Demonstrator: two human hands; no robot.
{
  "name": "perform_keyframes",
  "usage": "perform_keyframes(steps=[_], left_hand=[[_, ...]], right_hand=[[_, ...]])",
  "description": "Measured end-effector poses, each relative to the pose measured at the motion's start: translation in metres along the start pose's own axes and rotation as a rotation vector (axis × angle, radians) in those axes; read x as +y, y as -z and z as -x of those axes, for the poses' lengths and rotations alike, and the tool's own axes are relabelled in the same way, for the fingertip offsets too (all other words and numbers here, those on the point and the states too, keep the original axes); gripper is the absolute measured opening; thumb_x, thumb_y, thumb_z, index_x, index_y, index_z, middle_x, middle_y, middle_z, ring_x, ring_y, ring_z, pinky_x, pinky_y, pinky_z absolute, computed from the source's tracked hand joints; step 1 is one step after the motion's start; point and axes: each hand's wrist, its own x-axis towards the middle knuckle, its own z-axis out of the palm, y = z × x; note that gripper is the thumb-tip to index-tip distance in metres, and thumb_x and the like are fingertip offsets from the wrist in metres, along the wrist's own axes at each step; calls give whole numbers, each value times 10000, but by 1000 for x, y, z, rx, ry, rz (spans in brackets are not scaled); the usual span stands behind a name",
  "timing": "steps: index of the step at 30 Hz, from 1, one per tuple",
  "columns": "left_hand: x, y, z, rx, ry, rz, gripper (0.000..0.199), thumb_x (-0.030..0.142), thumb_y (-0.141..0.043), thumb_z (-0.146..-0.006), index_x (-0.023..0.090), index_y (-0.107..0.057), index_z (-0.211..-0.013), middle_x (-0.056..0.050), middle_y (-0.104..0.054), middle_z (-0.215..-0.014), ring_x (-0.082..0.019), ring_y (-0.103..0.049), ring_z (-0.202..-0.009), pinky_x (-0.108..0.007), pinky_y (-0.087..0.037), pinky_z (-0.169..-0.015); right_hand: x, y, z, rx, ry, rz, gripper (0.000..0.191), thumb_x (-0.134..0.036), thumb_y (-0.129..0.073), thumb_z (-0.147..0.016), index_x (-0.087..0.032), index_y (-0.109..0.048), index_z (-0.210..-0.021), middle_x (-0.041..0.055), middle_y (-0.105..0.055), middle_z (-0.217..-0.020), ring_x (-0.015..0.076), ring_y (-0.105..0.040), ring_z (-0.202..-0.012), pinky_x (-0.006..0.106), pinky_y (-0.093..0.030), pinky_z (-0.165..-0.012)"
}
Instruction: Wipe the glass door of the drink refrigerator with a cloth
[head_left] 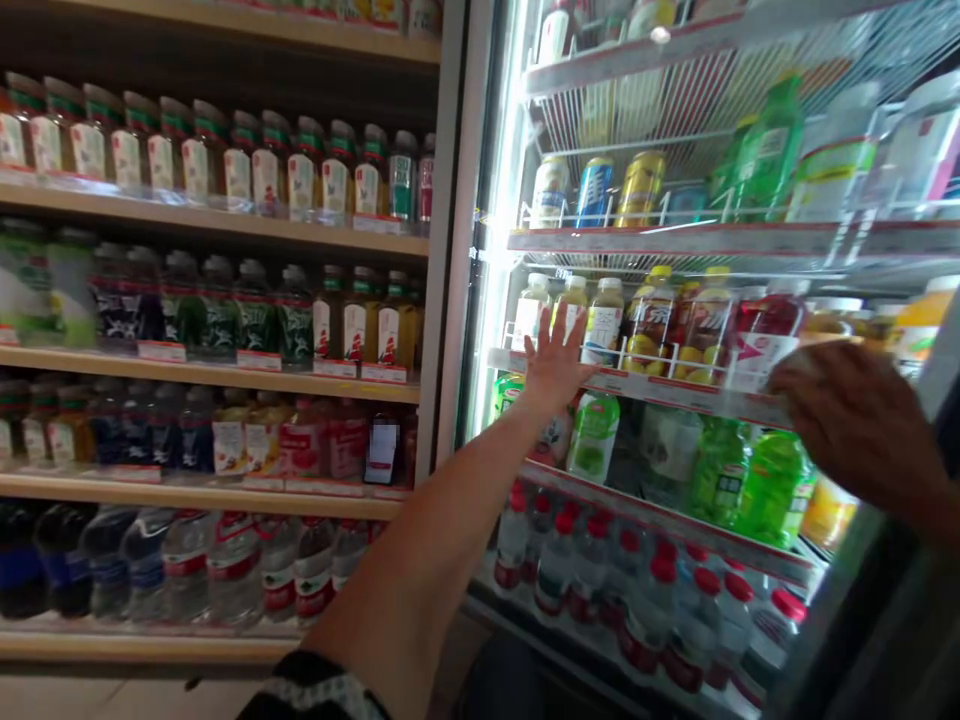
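Observation:
My left hand (556, 362) reaches into the lit drinks cooler with its fingers spread, at the front rail of a middle shelf. Just behind its fingertips stand pale-labelled tea bottles (603, 322); whether it touches one cannot be told. Below the hand is a green-labelled bottle (594, 436) on the lower shelf. My right hand (862, 430), dark and blurred, is at the cooler's right side, in front of a bottle with red drink (772, 325). Its fingers point left and look bent, but whether they grip anything is unclear.
Wire-fronted cooler shelves (675, 240) hold cans and bottles. Red-capped water bottles (652, 600) crowd the cooler's bottom. To the left, wooden shelves (202, 375) carry rows of bottled drinks, with a phone (382, 450) propped on one. A metal frame (450, 240) separates shelves and cooler.

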Motion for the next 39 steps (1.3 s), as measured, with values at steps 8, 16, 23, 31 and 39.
perform_keyframes(steps=[8,16,23,31,39], left_hand=[[-3,-13,12,25,-16,-14,737,452,-506,-830,267,-130,-1436,-56,-50,-1533,-266,24,-1398,-557,-150,-1089],[-7,-32,59,-97,-92,-19,769,423,-594,-776,222,-221,-1418,-112,-53,-1528,-311,13,-1391,-543,-180,-1085],[19,-51,89,-109,-344,-15,664,324,-607,-769,252,-327,-1366,-96,-109,-1523,-280,-18,-1397,-546,-123,-1097],[42,-63,101,-138,-265,15,688,301,-616,-755,237,-325,-1376,-117,-118,-1517,-308,-47,-1391,-573,-198,-1068],[42,-76,106,-62,-255,-5,669,298,-614,-754,240,-352,-1367,-113,-137,-1513,-321,-81,-1387,-575,-230,-1061]], right_hand=[[4,-12,-45,35,51,78,646,-539,-179,-877,-155,-571,-1219,176,-419,-1376,290,-310,-1320,480,-255,-1020],[-19,1,80,-338,167,-37,312,-418,-418,-826,-354,-650,-1025,77,-519,-1315,232,-308,-1335,477,-243,-1064],[6,8,34,-97,-37,192,432,-378,-358,-882,-173,-552,-1209,154,-364,-1415,272,-241,-1357,507,-279,-1049],[-25,35,161,-507,337,77,424,-114,-445,-831,-331,-556,-1178,20,-486,-1347,224,-317,-1331,470,-318,-1054],[-8,18,102,-101,60,172,412,-196,-458,-868,-211,-475,-1279,109,-312,-1460,277,-182,-1378,519,-300,-1038]])
